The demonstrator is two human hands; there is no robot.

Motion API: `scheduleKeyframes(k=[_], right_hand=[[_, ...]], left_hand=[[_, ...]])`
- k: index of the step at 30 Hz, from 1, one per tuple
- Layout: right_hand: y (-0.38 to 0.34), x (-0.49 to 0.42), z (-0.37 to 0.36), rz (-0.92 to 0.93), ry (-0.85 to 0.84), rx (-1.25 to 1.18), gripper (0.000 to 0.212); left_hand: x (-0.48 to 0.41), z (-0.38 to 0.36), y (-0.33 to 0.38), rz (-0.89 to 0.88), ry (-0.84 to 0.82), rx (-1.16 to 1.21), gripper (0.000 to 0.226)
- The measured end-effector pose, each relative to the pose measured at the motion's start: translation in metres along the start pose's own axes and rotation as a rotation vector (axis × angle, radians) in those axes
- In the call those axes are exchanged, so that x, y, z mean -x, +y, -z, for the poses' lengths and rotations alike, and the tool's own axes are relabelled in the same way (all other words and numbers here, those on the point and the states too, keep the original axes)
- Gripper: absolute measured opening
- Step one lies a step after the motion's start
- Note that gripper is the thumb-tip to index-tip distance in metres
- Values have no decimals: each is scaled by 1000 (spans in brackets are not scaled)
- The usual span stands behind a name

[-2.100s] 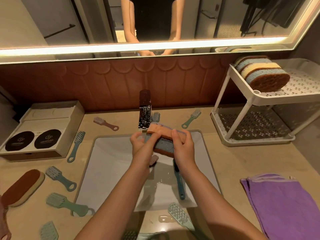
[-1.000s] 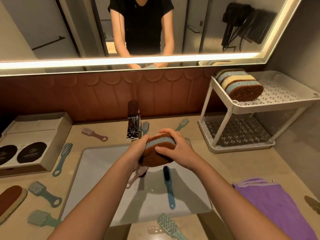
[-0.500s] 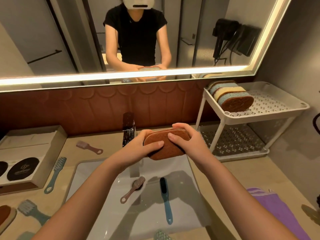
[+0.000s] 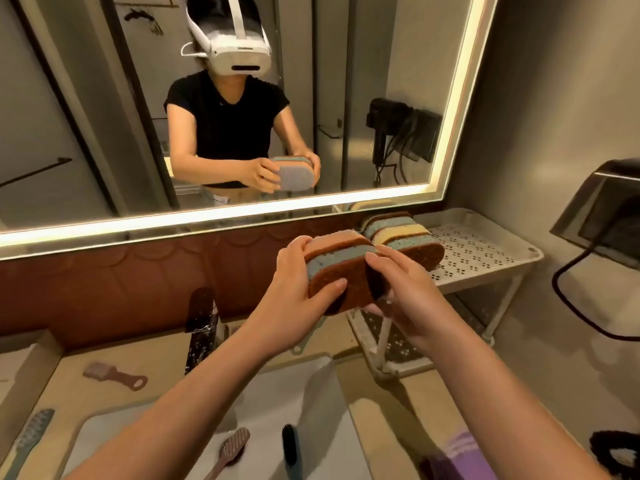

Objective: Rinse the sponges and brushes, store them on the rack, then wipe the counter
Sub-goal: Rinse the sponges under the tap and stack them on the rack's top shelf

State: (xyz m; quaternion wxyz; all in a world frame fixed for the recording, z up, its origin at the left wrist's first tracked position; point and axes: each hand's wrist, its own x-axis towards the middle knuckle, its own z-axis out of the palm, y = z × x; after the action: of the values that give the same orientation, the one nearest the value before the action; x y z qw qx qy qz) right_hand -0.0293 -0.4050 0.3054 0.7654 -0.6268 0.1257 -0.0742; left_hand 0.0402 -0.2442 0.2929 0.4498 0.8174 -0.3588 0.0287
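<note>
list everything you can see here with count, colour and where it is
held sponges: one bundle, brown and blue layers, in front of the rack
racked sponges: one stack, blue, yellow, brown, rack's top shelf
rack: one, white, right of sink
sink: one, white, in counter
faucet: one, dark, behind sink
sink brushes: two, one brown, one dark-bristled
counter brush: one, brown, left of faucet
teal brush: one, far left
cloth: one, purple, lower right
mirror: one, lit rim
left grip: holds bundle's left end
right grip: holds its right end
</note>
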Motion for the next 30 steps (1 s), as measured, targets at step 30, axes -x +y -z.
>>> scheduleKeyframes(k=[30], right_hand=[[-33,-173,186,6,822,85,42]], left_hand=[[-167,-142,6,20,-349,-598,72]])
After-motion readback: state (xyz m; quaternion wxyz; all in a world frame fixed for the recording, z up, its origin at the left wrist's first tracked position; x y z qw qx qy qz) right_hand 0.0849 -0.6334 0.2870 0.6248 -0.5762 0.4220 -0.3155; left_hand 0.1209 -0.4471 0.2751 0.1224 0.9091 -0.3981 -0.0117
